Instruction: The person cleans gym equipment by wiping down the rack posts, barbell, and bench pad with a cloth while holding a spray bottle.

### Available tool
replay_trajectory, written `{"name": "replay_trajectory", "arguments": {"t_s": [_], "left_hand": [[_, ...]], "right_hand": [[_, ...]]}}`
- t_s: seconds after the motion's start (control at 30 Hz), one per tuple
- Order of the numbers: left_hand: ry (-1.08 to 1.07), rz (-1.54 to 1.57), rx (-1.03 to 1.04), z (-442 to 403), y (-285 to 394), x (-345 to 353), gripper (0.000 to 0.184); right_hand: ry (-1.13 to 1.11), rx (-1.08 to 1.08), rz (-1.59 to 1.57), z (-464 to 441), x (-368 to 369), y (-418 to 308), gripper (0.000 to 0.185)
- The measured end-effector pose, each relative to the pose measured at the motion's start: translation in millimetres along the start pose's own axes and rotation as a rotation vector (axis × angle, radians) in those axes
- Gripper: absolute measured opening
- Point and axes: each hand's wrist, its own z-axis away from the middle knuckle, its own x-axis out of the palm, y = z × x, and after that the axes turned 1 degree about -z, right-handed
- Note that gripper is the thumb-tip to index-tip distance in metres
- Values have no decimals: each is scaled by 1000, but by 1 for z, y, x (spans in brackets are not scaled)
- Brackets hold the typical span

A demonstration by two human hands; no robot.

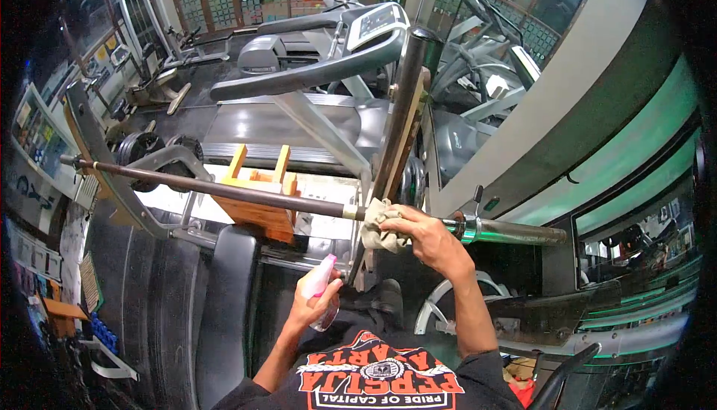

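Nearest, the left hand has its grip wrapped round a pink-topped spray bottle, low before the black shirt and near the padded bench. Just beyond, the right hand grasps a crumpled beige cloth against the barbell, which crosses in front of an orange-brown wooden piece and, farther off, a treadmill.

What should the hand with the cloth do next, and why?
Perhaps the right hand should slide the cloth a little along the bar, because it's already pressing the cloth there, while the left hand holds the pink-topped bottle apart from the bar.
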Motion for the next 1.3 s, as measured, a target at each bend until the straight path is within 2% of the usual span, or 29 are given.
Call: {"name": "replay_trajectory", "arguments": {"t_s": [0.03,0.1,0.13,0.2,0.23,0.27,0.33,0.37,0.43,0.47,0.53,0.6,0.63,0.67,0.7,0.73,0.8,0.87,0.93,1.0,1.03,1.1,1.13,1.2,1.27,1.3], "left_hand": [[-8,2,-5,-2,-3,1,37],[-23,-167,189,-9,-10,2,31],[-35,-165,190,-11,-10,4,31],[-43,-168,187,-15,-8,8,28],[-50,-168,188,-16,-6,9,28],[-69,-176,209,-18,-5,10,27],[-87,-180,231,-21,6,13,26],[-114,-222,205,-20,15,14,25],[-152,-267,180,-23,19,15,25],[-155,-307,248,-25,15,16,24],[-164,-348,314,-27,15,17,24],[-188,-338,199,-26,18,19,24],[-195,-338,198,-27,15,18,24],[-169,-346,281,-29,9,18,24],[-139,-352,363,-31,10,19,23],[-136,-352,358,-28,13,19,23],[-142,-244,150,-24,23,20,21],[-151,-282,203,-25,16,18,20],[-152,-321,252,-25,14,14,19],[-213,-284,43,-22,19,13,42],[-214,-284,40,-24,14,13,42],[-164,-391,445,-34,7,16,19],[-167,-393,444,-33,10,17,19],[-207,-302,156,-27,23,19,18],[-210,-319,177,-27,27,20,18],[-203,-334,202,-27,28,20,18]], "right_hand": [[-25,58,-32,5,-6,0,59],[-37,159,-96,11,-25,-10,64],[-30,168,-92,17,-30,-6,64],[-72,320,61,31,-39,8,64],[24,232,65,35,-43,13,61],[28,236,67,38,-45,14,61],[93,342,151,40,-52,7,57],[56,397,216,36,-49,3,53],[113,398,236,24,-34,0,52],[168,394,257,17,-24,1,50],[342,255,87,4,16,11,49],[458,210,357,-3,45,13,44],[517,173,396,2,51,12,44],[575,132,435,8,58,13,44],[573,131,435,13,60,14,44],[551,91,424,21,60,16,46],[530,56,413,35,54,20,47],[440,14,327,48,40,21,50],[459,204,241,55,22,12,47],[537,265,255,52,4,9,45],[541,256,415,51,-3,8,44],[548,227,449,42,-7,9,44],[554,200,481,38,-6,9,45],[489,279,454,30,3,13,42],[405,466,414,21,7,18,36],[396,443,421,18,7,25,31]]}}
